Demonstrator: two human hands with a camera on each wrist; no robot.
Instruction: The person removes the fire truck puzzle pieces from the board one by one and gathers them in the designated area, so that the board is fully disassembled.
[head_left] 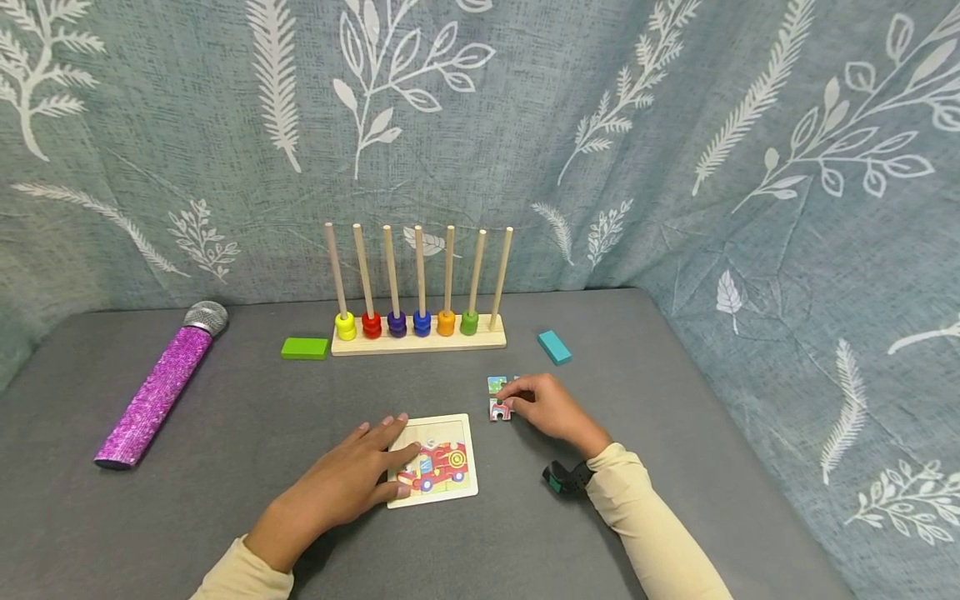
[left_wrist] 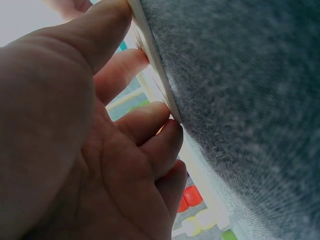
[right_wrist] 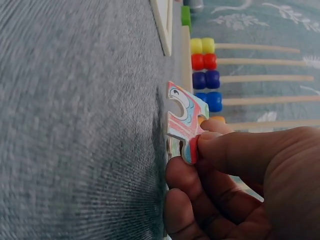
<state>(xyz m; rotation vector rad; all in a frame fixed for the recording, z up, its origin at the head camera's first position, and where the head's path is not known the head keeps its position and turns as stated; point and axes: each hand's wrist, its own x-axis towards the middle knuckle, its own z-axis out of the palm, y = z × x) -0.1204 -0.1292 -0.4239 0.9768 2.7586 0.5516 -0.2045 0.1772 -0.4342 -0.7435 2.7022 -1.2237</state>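
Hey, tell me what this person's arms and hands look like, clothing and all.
The left sleeve and right sleeve are plain cream. A black device with a green patch sits by the right cuff. The left hand and right hand wear no gloves.

Clock centred on the wooden peg rack (head_left: pixel 420 344). Rack: pale base, seven upright pegs (head_left: pixel 392 271); bead stacks (head_left: pixel 422 323) on six, running 9 to 3 o'clock: yellow, red, purple, blue, orange, green. Green block (head_left: pixel 303 348) lies near the 9 o'clock end, long side along 9–3. Teal block (head_left: pixel 555 347) near the 3 o'clock end, long axis 11–5. Glittery magenta microphone (head_left: pixel 157 393) well out toward 9, silver mesh head (head_left: pixel 206 317) aimed at 1. All on dark grey cloth (head_left: pixel 645 383). Blue-green curtain (head_left: pixel 525 167) with white leaf prints (head_left: pixel 272 75) at 12, round to 3.
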